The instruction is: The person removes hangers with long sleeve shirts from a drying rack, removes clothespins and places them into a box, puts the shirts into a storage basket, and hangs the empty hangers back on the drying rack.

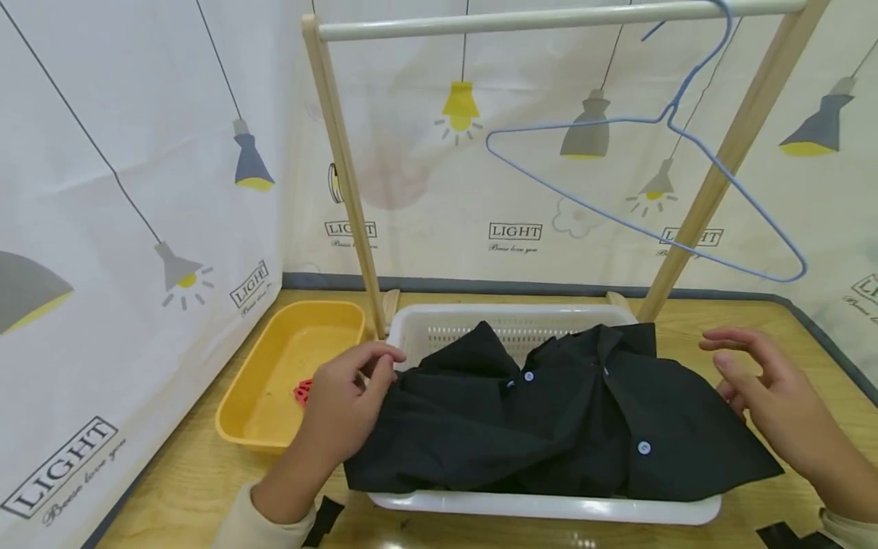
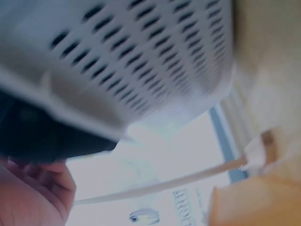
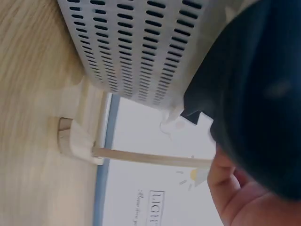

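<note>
A black shirt (image 1: 494,435) with pale buttons lies draped across a white perforated basket (image 1: 549,511). Beside the shirt's left edge is my left hand (image 1: 343,400), its fingers loosely bent and the thumb close to the index finger. In the left wrist view, the fingers are partly hidden behind dark cloth; no grip on it shows. My right hand (image 1: 775,400) is at the shirt's right side, thumb and index finger apart. From the right wrist, the shirt (image 3: 254,94) covers part of that hand, so contact is unclear.
A blue wire hanger (image 1: 583,202) hangs from the white rail (image 1: 514,23) of a wooden-legged rack behind the basket. At left stands a yellow tray (image 1: 267,366) with a small red object (image 1: 302,392) in it. Printed white sheeting (image 1: 411,259) borders the wooden table (image 1: 809,332).
</note>
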Demonstrator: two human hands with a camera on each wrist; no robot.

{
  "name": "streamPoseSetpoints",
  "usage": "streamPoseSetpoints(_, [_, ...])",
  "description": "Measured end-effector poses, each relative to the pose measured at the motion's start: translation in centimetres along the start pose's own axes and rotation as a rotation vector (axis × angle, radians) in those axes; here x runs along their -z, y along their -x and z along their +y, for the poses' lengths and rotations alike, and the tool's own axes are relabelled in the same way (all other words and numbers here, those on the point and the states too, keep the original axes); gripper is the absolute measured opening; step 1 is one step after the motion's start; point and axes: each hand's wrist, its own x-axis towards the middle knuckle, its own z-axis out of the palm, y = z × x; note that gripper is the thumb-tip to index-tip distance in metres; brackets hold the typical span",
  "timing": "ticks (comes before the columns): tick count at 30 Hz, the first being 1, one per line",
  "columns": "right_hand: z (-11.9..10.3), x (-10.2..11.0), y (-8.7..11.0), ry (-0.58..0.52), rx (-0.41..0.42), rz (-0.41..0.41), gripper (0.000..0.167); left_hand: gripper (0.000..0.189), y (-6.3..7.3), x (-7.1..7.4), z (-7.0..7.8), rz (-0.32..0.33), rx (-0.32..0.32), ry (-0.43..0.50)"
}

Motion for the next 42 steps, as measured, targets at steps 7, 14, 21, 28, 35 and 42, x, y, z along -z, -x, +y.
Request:
streamPoseSetpoints(7, [-0.6,-1.0,0.0,0.188,0.067,-0.135,0.047,0.025,-0.4,2.2,0.9,-0.176,0.14,-0.247])
streamPoseSetpoints(14, [-1.5,-1.7,0.2,0.3,0.082,-0.218,0.064,0.068,-0.1,3.2,1.6,-0.483,0.19,-0.465])
streamPoseSetpoints(21, [-1.2,-2.3,0.3,0.412,0.06,-0.274,0.072,0.086,0.3,3.2,0.9,-0.645,0.128,-0.475])
streamPoseSetpoints(28, [-0.3,-3.6,0.8,0.433,0.129,-0.185,0.055,0.053,0.4,2.7,0.4,-0.622,0.094,-0.419])
streamPoseSetpoints(35, [-0.5,-4.2,0.5,0.468,0.339,-0.025,0.036,0.022,0.2,2.4,0.8,-0.568,0.064,-0.426])
streamPoseSetpoints(42, [-2.5,-4.8,0.2,0.418,0.391,0.076,0.042,0.048,0.2,1.3,0.8,-0.313,-0.098,-0.409])
